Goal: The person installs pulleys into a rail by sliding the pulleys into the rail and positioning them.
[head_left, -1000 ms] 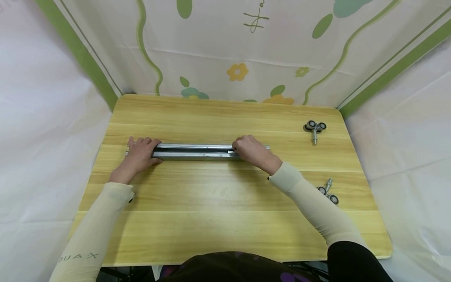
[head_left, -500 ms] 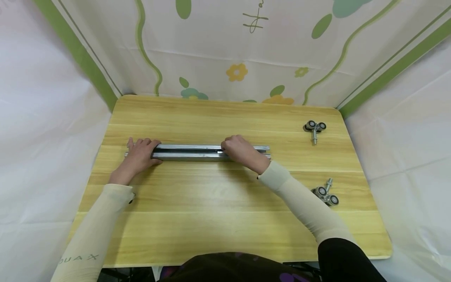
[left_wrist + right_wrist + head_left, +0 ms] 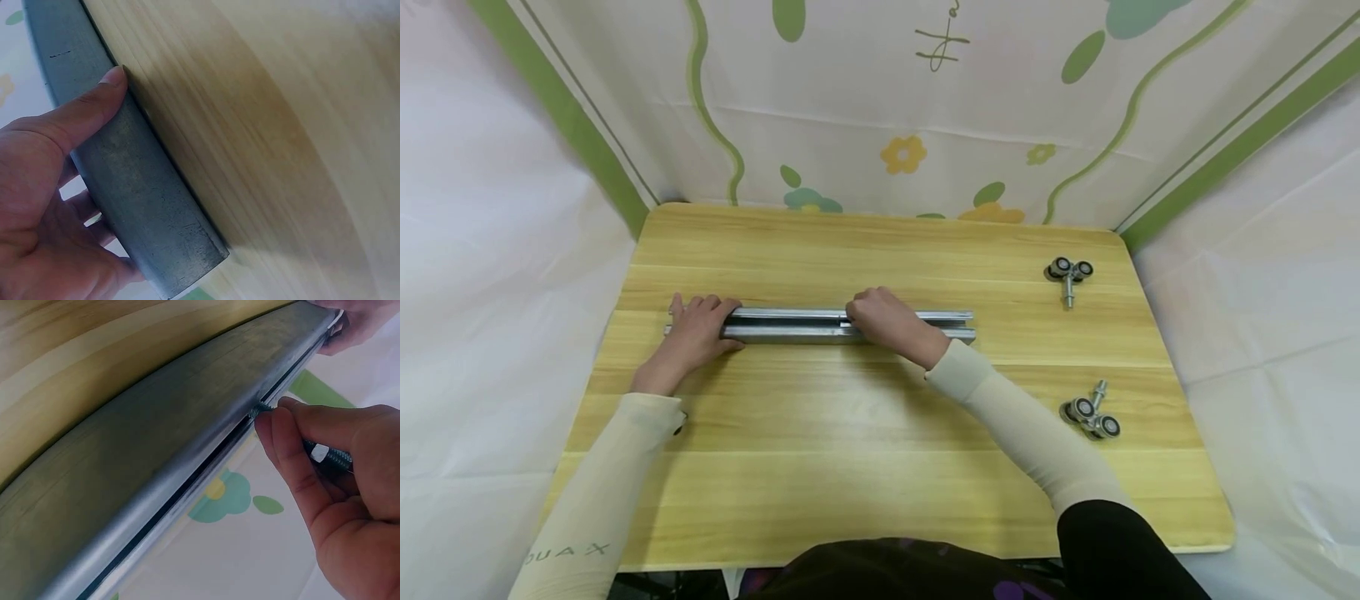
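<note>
A grey metal channel rail point(image 3: 782, 335) lies lengthwise across the wooden table, its long slot facing up. Round its left end my left hand point(image 3: 696, 337) is wrapped; the left wrist view shows the thumb of this hand point(image 3: 56, 181) along the rail's side point(image 3: 144, 181), fingers on the far side. At the rail's middle, my right hand point(image 3: 891, 321) has its fingers curled over the slot. In the right wrist view, this hand point(image 3: 337, 475) pinches a threaded bolt point(image 3: 259, 410) at the slot, with a nut point(image 3: 320, 452) showing between the fingers. What is inside the rail is hidden.
Two roller pieces with bolts lie on the right of the table point(image 3: 865, 483): one near the back point(image 3: 1068, 279), one nearer the front point(image 3: 1093, 412). A white patterned cloth point(image 3: 850, 92) stands behind the table, with white cloth at both sides.
My right hand has moved left along the rail, from near its right end to about its middle. The front roller piece is now uncovered by the sleeve. My left hand stays in place.
</note>
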{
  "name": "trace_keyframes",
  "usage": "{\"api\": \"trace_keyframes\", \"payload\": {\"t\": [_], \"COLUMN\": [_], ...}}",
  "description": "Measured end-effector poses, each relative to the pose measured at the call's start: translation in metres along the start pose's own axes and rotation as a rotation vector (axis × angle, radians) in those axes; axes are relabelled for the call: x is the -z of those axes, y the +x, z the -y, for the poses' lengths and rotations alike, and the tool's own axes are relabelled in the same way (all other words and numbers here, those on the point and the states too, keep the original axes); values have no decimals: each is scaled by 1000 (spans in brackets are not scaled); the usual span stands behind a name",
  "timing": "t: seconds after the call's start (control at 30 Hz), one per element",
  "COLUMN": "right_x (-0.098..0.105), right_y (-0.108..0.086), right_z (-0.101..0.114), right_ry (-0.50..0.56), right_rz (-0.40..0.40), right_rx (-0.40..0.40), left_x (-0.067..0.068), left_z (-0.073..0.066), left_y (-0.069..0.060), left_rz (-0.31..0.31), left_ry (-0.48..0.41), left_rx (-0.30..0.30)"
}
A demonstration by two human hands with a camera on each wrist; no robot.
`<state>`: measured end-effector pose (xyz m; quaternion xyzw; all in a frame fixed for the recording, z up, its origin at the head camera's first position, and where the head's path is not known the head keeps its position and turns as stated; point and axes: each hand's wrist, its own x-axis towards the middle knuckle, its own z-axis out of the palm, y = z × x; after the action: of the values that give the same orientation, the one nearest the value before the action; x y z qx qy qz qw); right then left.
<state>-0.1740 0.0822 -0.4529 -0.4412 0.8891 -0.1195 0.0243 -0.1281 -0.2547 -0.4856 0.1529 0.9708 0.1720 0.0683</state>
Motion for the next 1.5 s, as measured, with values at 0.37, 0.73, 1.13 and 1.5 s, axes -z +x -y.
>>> {"api": "trace_keyframes", "payload": {"t": [0.37, 0.73, 1.13, 1.5], "right_x": [-4, -8, -12, -6], "right_y": [14, 25, 23, -23], "right_z": [12, 20, 14, -25], "right_ry": [11, 15, 144, 106], "right_rz": [5, -4, 44, -42], "right_rx": [24, 37, -29, -153], "left_x": [-1, -1, -2, -4], "left_z": [2, 3, 3, 4], "left_y": [0, -1, -2, -2], "left_rz": [4, 1, -2, -23], "left_ry": [1, -5, 0, -33], "left_rx": [6, 7, 0, -2]}}
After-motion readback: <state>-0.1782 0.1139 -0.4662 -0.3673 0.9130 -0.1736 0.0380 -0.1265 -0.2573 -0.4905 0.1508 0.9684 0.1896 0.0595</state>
